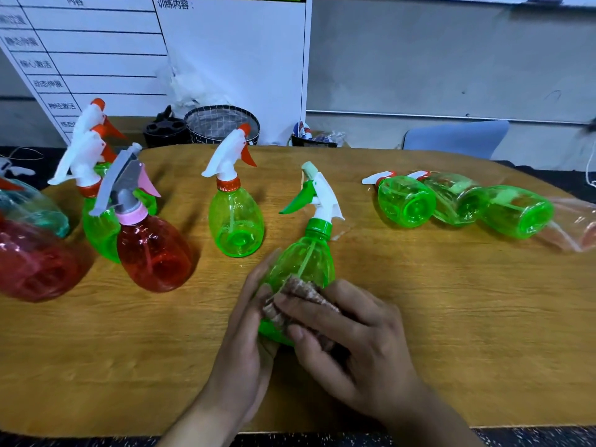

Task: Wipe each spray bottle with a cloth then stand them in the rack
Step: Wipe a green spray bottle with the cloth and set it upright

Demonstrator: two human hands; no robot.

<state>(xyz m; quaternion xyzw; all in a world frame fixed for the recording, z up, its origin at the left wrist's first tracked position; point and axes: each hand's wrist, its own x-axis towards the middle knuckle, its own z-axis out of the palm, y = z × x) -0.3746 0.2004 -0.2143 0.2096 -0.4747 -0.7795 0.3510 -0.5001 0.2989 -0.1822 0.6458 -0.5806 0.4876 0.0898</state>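
Fingers (258, 295) of the left hand (245, 346) curl round a green spray bottle (303, 256), held tilted near the middle of the wooden surface (451, 317). The right hand (351, 346) clamps a brown cloth (303, 293) against the bottle's lower body. Three green bottles (461, 201) lie on their sides at the far right; a red bottle (154, 253) and another green one (237, 221) stand to the left.
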